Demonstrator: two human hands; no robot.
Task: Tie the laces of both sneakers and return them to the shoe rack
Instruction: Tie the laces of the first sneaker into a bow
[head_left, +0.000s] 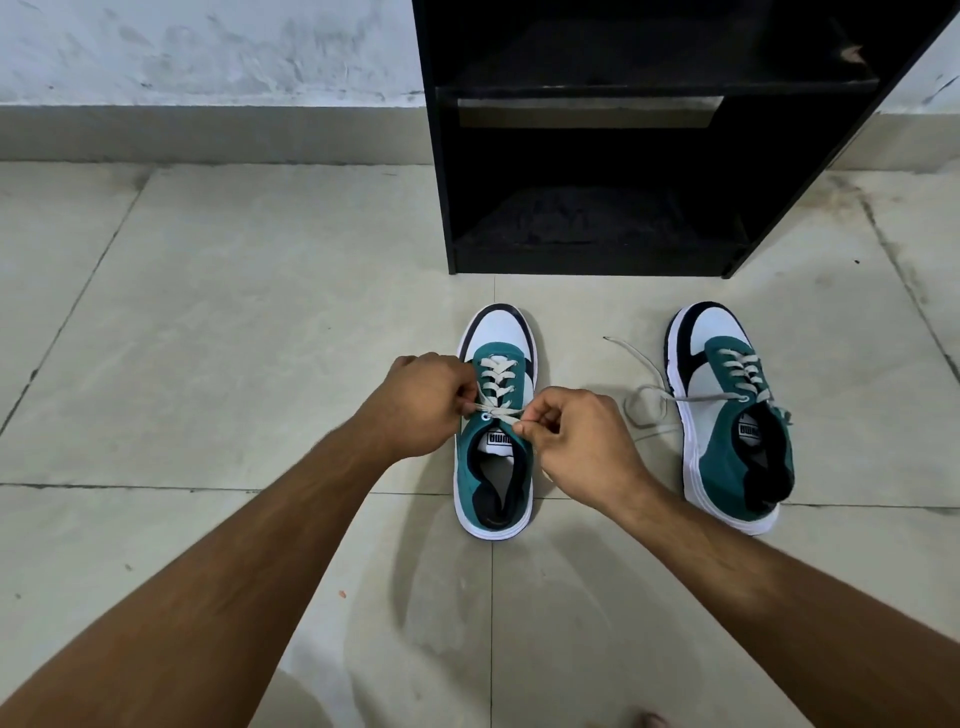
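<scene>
Two teal-and-white sneakers stand on the tiled floor (208, 322) in front of the black shoe rack (597, 156), toes toward it, which keeps each heel opening and top eyelets facing the person. The near sneaker (493, 426) sits directly between the forearms, so both hands reach its laces symmetrically. The left hand (421, 405) is closed in a narrow pinch on one lace end at the top eyelets; the right hand (582, 441) pinches the other end between thumb and forefinger. The two ends cross over the tongue and run taut to either side, a hold that judges as drawing the first crossing snug before any bow is formed. No loop or knot is visible on this shoe yet. The second sneaker (727, 410) stands well apart to the right, untouched; its loose lace (644, 395) trails across the tile on its left side, untied. The rack's lower shelf (597, 228) appears vacant and opens toward the shoes. Estimated progress: early; both knots and both placements remain.
</scene>
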